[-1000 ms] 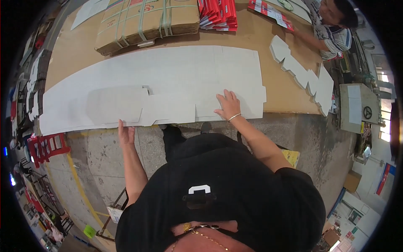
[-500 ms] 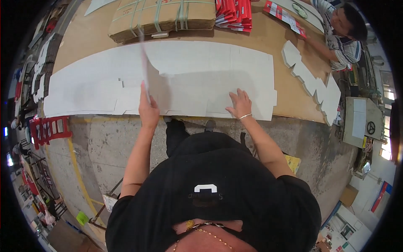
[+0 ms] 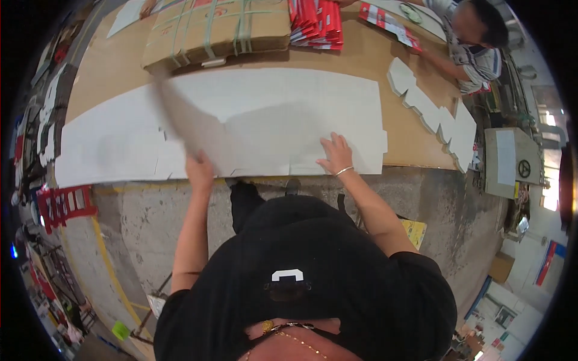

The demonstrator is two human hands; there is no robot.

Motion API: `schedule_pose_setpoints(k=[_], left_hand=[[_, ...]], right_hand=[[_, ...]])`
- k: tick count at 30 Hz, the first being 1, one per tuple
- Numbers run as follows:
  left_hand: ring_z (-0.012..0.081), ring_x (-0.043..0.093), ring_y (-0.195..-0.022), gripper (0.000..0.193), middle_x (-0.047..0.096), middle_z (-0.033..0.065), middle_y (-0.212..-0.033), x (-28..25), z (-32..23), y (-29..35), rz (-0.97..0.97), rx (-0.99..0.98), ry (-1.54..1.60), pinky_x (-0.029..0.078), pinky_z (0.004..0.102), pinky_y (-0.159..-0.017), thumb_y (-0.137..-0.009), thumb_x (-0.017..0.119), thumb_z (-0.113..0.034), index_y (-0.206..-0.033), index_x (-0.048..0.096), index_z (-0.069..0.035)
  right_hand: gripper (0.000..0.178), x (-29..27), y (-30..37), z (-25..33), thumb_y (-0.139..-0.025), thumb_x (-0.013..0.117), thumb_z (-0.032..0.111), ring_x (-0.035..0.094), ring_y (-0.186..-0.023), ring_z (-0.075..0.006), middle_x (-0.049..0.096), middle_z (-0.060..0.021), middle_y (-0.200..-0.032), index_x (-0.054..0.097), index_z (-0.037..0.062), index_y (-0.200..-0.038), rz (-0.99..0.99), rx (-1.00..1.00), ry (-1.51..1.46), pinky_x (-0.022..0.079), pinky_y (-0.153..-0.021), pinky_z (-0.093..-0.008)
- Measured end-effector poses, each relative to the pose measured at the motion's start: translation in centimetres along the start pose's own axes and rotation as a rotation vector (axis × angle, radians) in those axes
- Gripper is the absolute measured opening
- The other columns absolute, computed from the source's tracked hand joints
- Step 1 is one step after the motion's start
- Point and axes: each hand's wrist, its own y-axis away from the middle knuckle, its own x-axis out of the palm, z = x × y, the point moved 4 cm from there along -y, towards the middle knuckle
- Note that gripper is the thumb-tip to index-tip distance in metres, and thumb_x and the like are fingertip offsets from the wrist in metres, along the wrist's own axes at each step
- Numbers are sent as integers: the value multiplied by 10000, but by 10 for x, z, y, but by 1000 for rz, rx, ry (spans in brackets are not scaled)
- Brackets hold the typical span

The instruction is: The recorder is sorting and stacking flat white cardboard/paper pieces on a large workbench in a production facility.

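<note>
White cardboard sheet [image 3: 283, 90] on brown-topped bench [image 3: 415, 144]
Left hand [image 3: 200, 171], nine o'clock: grip clamped on blurred grey card [image 3: 185, 123]; right hand [image 3: 337, 155], two o'clock: grip apart.

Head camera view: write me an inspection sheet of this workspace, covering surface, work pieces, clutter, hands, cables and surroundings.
Surface: brown tabletop, partly covered.
Work pieces: flat white die-cut cardboard along the near edge; one raised sheet, tilted and motion-blurred.
Clutter: strapped brown cardboard bundle, pile of red-and-white packets, stepped stack of white card pieces.
Hands: left hand holds the raised sheet; right hand rests on the flat cardboard, fingers spread.
Cables: nothing seen.
Surroundings: co-worker at far right; another hand beyond the bundle; red plastic stool left; cabinet with handwheel right.
</note>
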Motion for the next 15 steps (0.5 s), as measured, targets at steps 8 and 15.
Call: schedule_pose_setpoints(k=[8, 15], left_hand=[[276, 574, -1021, 483, 565, 112, -1174, -16, 65, 3, -26, -544, 1054, 472, 366, -829, -844, 610, -111, -1285, 428, -37], [234, 569, -1020, 444, 557, 106, -1171, -9, 114, 4, -23, -506, 689, 487, 372, -806, -863, 590, -125, -1263, 438, -6]], right_hand=[[732, -10, -1, 3, -576, 791, 343, 323, -1260, -374, 364, -139, -1367, 511, 218, -1241, 51, 51, 44, 350, -964, -490], [709, -9, -1, 5, -582, 787, 352, 307, -1269, -382, 351, -136, -1371, 513, 225, -1223, 74, 39, 18, 353, -949, -501]])
